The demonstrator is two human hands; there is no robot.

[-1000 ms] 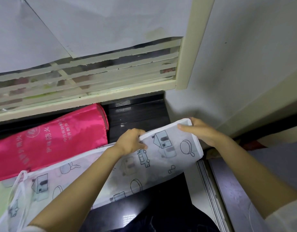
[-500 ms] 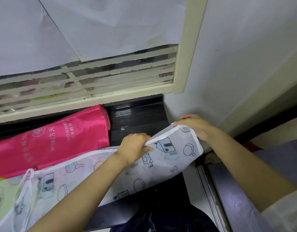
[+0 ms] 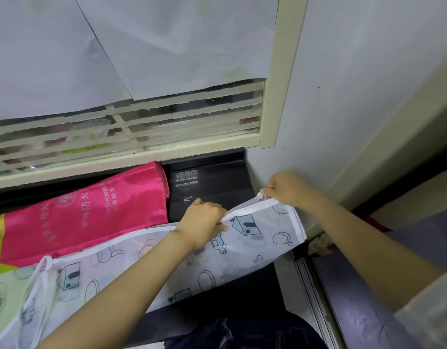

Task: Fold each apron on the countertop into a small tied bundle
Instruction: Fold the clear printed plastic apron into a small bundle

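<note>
Pinching the white apron point(image 3: 167, 268) along its bound top edge, with the left hand point(image 3: 204, 222) curled over mid-hem and the right hand point(image 3: 290, 190) clamped on the right corner, holding it slightly raised. Lying spread across the dark countertop point(image 3: 212, 182), nearest the body, trailing loose ties point(image 3: 37, 275) at lower left. Looking thin, light and floppy, probably sliding and creasing easily; judging the stitched hem and corners the firmest places for holding. Overlapping a pink apron point(image 3: 91, 212) just behind. Backing onto a paper-covered window point(image 3: 131, 127) at the far edge.
</note>
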